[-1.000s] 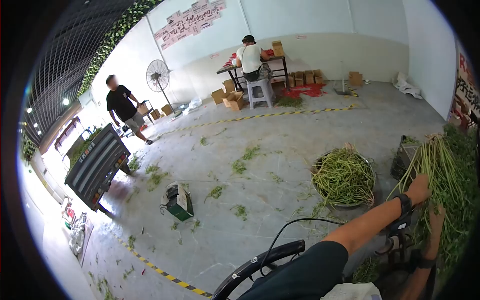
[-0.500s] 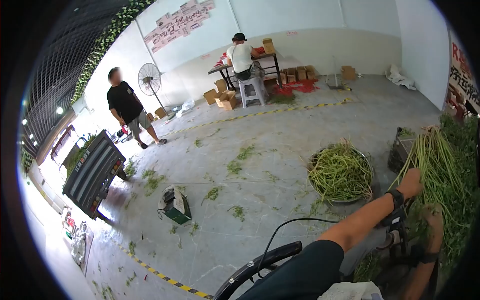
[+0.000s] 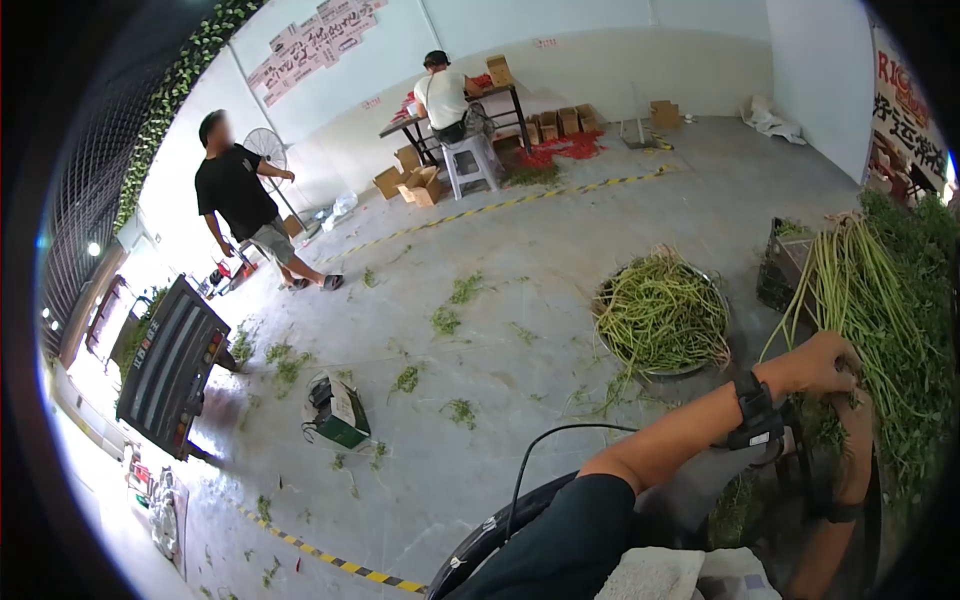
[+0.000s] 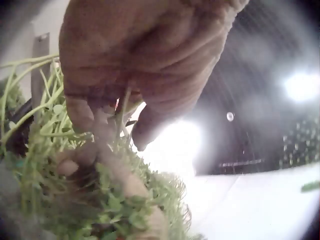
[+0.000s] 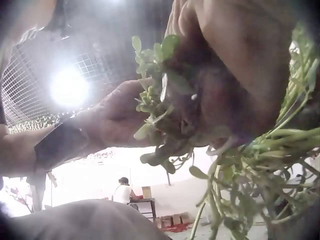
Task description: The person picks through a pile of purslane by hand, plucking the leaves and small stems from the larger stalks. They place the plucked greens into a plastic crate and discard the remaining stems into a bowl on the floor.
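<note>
In the head view my left hand (image 3: 826,362) is at the edge of a big heap of long-stemmed leafy greens (image 3: 880,310) on the right. My right hand (image 3: 856,425) is just below it, close to its fingers. The left wrist view shows my left thumb and fingers pinching a thin green stem (image 4: 123,112), with leaves and my other hand beneath. In the right wrist view my curled right hand (image 5: 245,65) holds a sprig of small rounded leaves (image 5: 162,112); its fingertips are partly hidden. More stems (image 5: 280,150) hang beside that hand.
A wide bowl (image 3: 727,330) piled with stems stands left of the heap, near a dark crate (image 3: 772,275). A green box (image 3: 337,410) and scattered greens (image 3: 445,320) lie on the floor. A cart (image 3: 172,365), a standing person (image 3: 240,195) and a seated person (image 3: 440,100) are farther off.
My hands have drawn close together, the left hand moving down from the stems toward the right. The view has shifted to the right, and the standing person has stepped and lifted an arm.
</note>
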